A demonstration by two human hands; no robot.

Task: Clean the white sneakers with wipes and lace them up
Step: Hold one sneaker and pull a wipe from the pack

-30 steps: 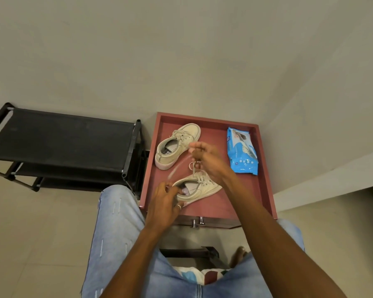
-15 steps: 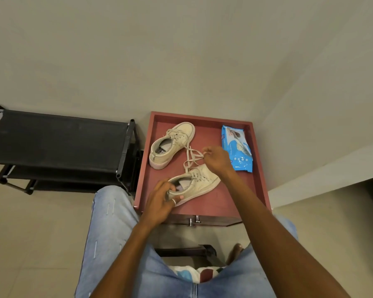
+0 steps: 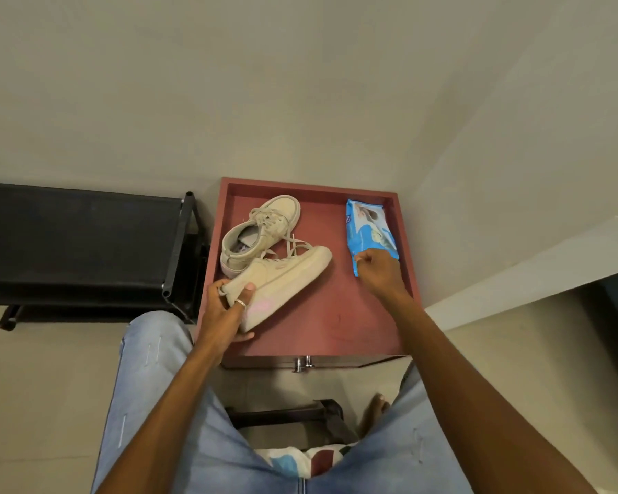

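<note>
Two off-white sneakers lie on a red-brown tray-top table. My left hand grips the heel of the near sneaker, tipped onto its side with a pink smudge near the heel and loose laces trailing at its top. The far sneaker sits upright behind it, laces in. A blue pack of wipes lies at the table's right side. My right hand rests on the pack's near end, fingers pinched on it.
A black shoe rack stands left of the table against the wall. My knees in light jeans and a bare foot are below the table's front edge. A wall corner closes in on the right.
My right hand let go of the lace and moved right to the wipes pack. My left hand tipped the near sneaker onto its side.
</note>
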